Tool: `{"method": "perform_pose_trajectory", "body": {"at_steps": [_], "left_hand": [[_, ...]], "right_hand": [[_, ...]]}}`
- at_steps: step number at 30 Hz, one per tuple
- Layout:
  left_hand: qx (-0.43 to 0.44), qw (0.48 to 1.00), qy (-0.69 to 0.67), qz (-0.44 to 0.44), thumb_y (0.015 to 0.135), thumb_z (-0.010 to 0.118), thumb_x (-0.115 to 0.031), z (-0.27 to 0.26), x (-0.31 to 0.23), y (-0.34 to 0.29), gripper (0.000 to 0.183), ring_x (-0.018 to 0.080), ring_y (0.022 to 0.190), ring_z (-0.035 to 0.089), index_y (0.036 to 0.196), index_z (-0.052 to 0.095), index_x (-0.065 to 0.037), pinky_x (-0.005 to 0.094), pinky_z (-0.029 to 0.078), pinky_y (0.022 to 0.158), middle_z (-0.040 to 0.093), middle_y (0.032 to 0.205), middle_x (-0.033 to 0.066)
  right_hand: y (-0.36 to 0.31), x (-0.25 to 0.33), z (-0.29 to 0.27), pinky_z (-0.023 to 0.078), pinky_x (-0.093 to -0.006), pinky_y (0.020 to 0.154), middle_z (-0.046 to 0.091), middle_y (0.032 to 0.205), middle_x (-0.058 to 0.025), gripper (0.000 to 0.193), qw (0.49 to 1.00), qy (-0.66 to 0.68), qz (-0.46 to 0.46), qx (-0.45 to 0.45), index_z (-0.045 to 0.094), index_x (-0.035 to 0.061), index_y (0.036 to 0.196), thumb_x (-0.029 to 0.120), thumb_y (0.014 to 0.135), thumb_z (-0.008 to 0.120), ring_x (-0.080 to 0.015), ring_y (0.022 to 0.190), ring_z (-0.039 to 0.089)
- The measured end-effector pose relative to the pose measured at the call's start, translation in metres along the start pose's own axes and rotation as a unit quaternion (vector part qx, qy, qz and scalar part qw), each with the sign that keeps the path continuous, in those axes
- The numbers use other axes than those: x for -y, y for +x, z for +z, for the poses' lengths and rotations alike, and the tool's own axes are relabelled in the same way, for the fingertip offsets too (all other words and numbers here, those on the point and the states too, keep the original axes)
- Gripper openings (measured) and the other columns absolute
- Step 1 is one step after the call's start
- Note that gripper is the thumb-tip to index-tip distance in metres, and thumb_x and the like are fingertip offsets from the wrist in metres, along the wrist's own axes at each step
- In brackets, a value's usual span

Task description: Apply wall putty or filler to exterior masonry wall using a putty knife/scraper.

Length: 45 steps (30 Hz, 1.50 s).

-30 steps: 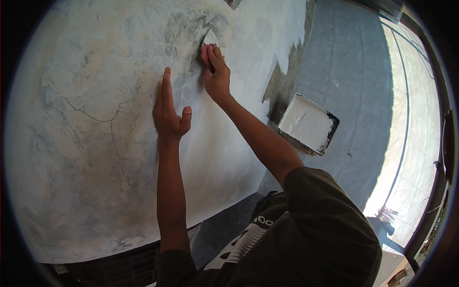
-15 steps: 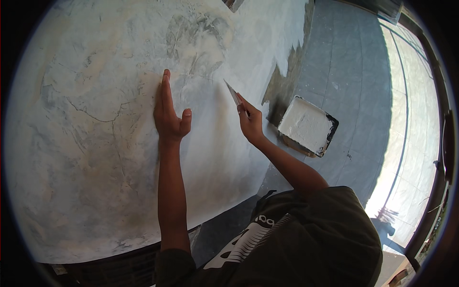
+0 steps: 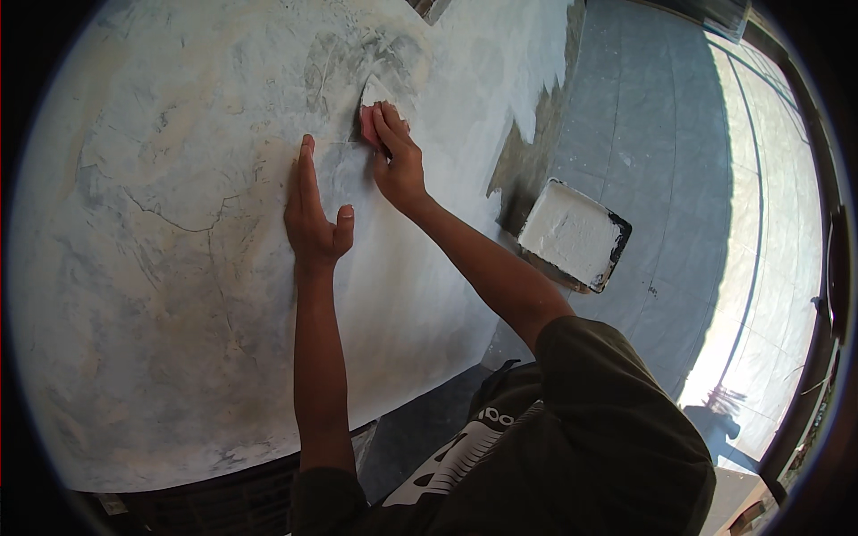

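My right hand (image 3: 399,168) grips a putty knife (image 3: 374,91) with a reddish part under the fingers. Its pale blade lies against the wall (image 3: 134,304), at the edge of a darker grey patch (image 3: 331,67). My left hand (image 3: 315,219) rests edge-on at the wall, lower and to the left of the knife, with fingers straight, thumb apart and nothing held. White and grey smears coat the wall, and a few thin cracks run across its left part. To the right of my right forearm, a black-rimmed tub (image 3: 623,234) holds white putty (image 3: 567,232).
Grey tiled floor (image 3: 661,170) runs along the right, with a bright sunlit strip (image 3: 769,223) beyond. A bare grey-brown strip (image 3: 527,161) borders the coated wall. A small dark recess (image 3: 431,9) shows at the top, and a dark object (image 3: 722,16) stands at the upper right.
My right hand has moved up and left with the putty knife. The blade, earlier seen nearly edge-on, now lies flatter against the wall. My left hand has barely shifted.
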<state>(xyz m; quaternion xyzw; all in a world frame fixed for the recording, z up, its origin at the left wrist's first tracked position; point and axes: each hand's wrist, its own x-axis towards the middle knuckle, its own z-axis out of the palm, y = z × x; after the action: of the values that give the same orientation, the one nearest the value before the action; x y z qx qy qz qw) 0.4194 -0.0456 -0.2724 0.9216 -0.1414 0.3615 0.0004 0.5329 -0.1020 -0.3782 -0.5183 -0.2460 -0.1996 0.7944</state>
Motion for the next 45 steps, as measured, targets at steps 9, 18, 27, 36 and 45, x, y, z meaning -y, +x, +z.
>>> {"method": "perform_pose_trajectory", "body": {"at_steps": [9, 18, 27, 36, 45], "left_hand": [[0.014, 0.999, -0.035, -0.012, 0.097, 0.042, -0.046, -0.016, -0.006, -0.040, 0.077, 0.0431, 0.136, 0.043, 0.149, 0.027, 0.008, 0.0460, 0.036, 0.112, 0.040, 0.149, 0.0286], [-0.010, 0.997, -0.072, -0.012, 0.097, 0.041, -0.046, -0.017, -0.008, -0.052, 0.078, 0.0439, 0.137, 0.041, 0.150, 0.023, 0.007, 0.0474, 0.035, 0.112, 0.036, 0.150, 0.0303], [-0.015, 0.996, -0.087, 0.002, 0.097, 0.042, -0.049, -0.021, -0.008, -0.047, 0.081, 0.0436, 0.140, 0.038, 0.151, 0.021, 0.007, 0.0485, 0.031, 0.115, 0.034, 0.152, 0.0301], [0.060, 0.998, -0.015, -0.004, 0.098, 0.041, -0.045, -0.029, -0.007, -0.028, 0.076, 0.0443, 0.136, 0.041, 0.151, 0.023, 0.006, 0.0484, 0.035, 0.111, 0.035, 0.152, 0.0260], [-0.003, 0.997, -0.076, -0.001, 0.099, 0.038, -0.044, -0.030, -0.009, -0.028, 0.074, 0.0408, 0.141, 0.036, 0.152, 0.022, 0.006, 0.0477, 0.028, 0.116, 0.035, 0.153, 0.0277]], "right_hand": [[-0.116, 0.006, -0.048, 0.045, -0.0301, 0.099, 0.065, 0.120, -0.0103, 0.039, 0.918, 0.202, 0.340, -0.008, 0.056, -0.0068, 0.130, -0.009, 0.092, 0.048, -0.0130, 0.109, 0.059], [-0.024, 0.035, 0.035, 0.022, -0.0483, 0.118, 0.042, 0.148, -0.0240, 0.067, 0.999, 0.020, 0.001, -0.035, 0.051, -0.0009, 0.138, -0.018, 0.073, 0.049, -0.0394, 0.142, 0.034], [-0.163, 0.042, -0.059, 0.039, -0.0309, 0.108, 0.059, 0.139, -0.0087, 0.056, 0.984, 0.038, 0.167, 0.040, 0.054, 0.0068, 0.139, -0.016, 0.090, 0.043, -0.0151, 0.120, 0.059], [-0.073, 0.021, -0.044, 0.044, -0.0218, 0.074, 0.061, 0.085, 0.0005, 0.043, 0.979, 0.052, 0.193, -0.044, 0.057, 0.0085, 0.138, 0.000, 0.096, 0.054, -0.0061, 0.076, 0.046], [-0.014, 0.036, 0.017, 0.031, -0.0403, 0.116, 0.052, 0.143, -0.0191, 0.058, 0.999, 0.030, -0.017, -0.005, 0.057, 0.0032, 0.134, -0.016, 0.079, 0.052, -0.0342, 0.135, 0.047]]}}
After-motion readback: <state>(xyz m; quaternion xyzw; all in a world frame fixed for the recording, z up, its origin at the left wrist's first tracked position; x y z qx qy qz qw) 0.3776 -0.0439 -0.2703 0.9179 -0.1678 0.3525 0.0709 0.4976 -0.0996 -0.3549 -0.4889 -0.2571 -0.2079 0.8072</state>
